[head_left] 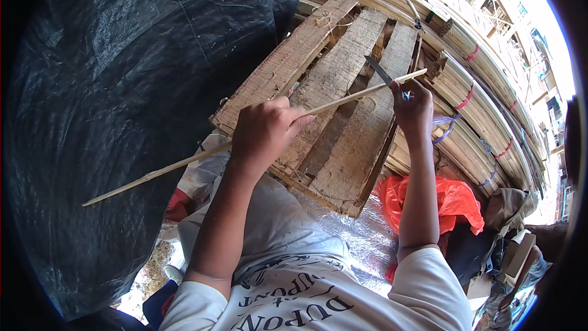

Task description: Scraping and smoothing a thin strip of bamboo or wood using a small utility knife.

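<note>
A long, thin wooden stick runs slantwise from the lower left up to the right, over a slatted wooden crate. My left hand is closed round it near its middle, with the thumb along it. At the stick's pale right end, my right hand is closed on a knife. The knife's dark blade points up and to the left, and it crosses the stick close to the fingers. The knife's handle is mostly hidden in the hand.
A dark plastic sheet hangs along the left. Bundles of long wooden strips, tied with red and purple bands, are stacked on the right. An orange-red plastic bag and piled cloth and boxes lie at lower right.
</note>
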A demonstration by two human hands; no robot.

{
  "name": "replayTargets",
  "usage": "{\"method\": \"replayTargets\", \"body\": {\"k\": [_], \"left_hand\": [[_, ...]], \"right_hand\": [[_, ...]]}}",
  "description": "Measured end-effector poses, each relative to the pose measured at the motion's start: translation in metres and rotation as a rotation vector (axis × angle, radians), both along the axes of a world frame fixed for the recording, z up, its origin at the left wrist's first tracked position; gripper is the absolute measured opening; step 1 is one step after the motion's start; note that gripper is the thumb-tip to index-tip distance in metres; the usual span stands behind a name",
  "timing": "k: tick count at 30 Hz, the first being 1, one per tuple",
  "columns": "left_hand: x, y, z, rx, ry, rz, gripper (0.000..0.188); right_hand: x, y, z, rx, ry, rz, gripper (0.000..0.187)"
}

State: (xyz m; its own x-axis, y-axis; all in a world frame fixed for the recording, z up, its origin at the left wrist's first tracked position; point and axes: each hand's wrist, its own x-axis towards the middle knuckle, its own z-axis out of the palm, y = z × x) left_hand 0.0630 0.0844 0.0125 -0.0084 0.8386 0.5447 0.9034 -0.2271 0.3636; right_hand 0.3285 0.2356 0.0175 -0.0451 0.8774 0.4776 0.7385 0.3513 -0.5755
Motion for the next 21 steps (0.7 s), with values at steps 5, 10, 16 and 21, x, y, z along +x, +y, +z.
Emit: {"method": "replayTargets", "body": {"k": [5, 10, 16, 21], "left_hand": [[-0.001, 0.004, 0.002, -0.037, -0.03, 0.003, 0.022], [0.002, 0.002, 0.001, -0.021, -0.004, -0.002, 0.024], [-0.002, 0.005, 0.0, -0.03, -0.001, 0.011, 0.025], [-0.001, 0.005, 0.005, -0.059, -0.018, 0.023, 0.026]], "right_hand": [[-0.028, -0.02, 0.014, -0.079, -0.088, 0.086, 0.026], [-0.03, -0.017, -0.001, 0.038, -0.125, -0.016, 0.019], [-0.036, -0.028, 0.011, -0.134, -0.038, -0.03, 0.02], [-0.024, -0.012, 0.022, -0.118, -0.077, -0.202, 0.02]]}}
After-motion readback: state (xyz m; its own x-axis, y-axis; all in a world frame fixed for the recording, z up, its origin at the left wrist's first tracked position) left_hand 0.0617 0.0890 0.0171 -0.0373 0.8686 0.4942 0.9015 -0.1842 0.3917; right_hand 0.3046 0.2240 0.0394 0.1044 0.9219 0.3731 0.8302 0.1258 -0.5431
